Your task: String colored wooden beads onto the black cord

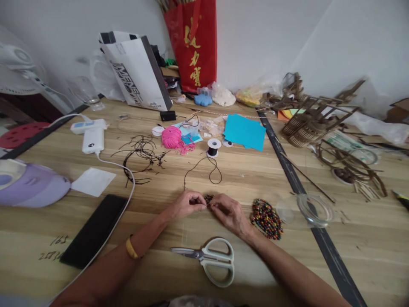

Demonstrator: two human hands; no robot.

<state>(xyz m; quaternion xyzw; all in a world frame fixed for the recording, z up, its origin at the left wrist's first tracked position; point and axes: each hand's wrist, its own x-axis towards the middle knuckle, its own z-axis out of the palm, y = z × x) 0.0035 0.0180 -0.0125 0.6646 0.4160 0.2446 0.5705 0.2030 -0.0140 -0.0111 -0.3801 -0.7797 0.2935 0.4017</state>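
Note:
My left hand [187, 204] and my right hand [228, 212] meet over the table, thumb and fingers of each pinched together. A small cluster of dark, multicoloured beads [209, 199] shows between them, partly hidden by my right fingers. Thin black cord [220, 174] runs from a white spool [214, 148] and passes behind my left hand; its end in my fingers is too fine to make out clearly. To the right of my right hand lies a heap of colourful bead strands [267, 219]. White-handled scissors [217, 261] rest just below both hands, blades pointing left.
Cut black cords [143, 153] and pink yarn [172, 137] lie farther back. A black phone [94, 230], white cable and power bank [93, 140] are left. Blue paper [245, 132], a clear round container [315, 210] and small woven baskets [306, 128] stand right. Bags [137, 72] line the wall.

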